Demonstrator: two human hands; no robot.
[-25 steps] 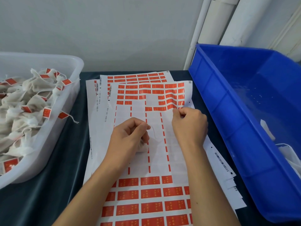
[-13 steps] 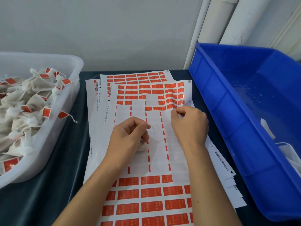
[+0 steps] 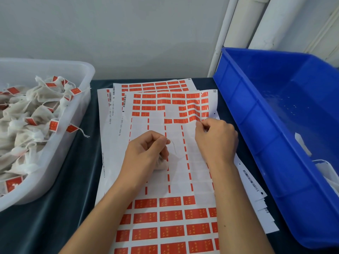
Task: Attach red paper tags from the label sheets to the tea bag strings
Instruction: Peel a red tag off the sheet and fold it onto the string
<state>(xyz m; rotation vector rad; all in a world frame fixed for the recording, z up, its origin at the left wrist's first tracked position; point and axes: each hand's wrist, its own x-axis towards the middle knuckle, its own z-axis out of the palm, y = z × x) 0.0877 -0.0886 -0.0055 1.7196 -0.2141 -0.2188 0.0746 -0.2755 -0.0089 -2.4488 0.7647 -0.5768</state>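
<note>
Item: red tag [image 3: 194, 118] at the peeled edge of the top label sheet [image 3: 159, 165]; my right hand [image 3: 216, 142] pinches at its corner, fingers curled; whether it has lifted I cannot tell

Left hand [image 3: 146, 153], at 8 o'clock from the tag, nearby, grips a tea bag [image 3: 162, 165]; its string [image 3: 174, 147] trails toward 3 o'clock, between both hands, nothing obstructing

White tub [image 3: 86, 74] of tagged bags at 9 o'clock; blue crate [image 3: 256, 125] at 3 o'clock

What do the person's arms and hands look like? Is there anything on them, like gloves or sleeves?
Both arms are bare, with no sleeves showing. The left hand and the right hand wear no gloves, rings, watch or bracelet that I can see.
</note>
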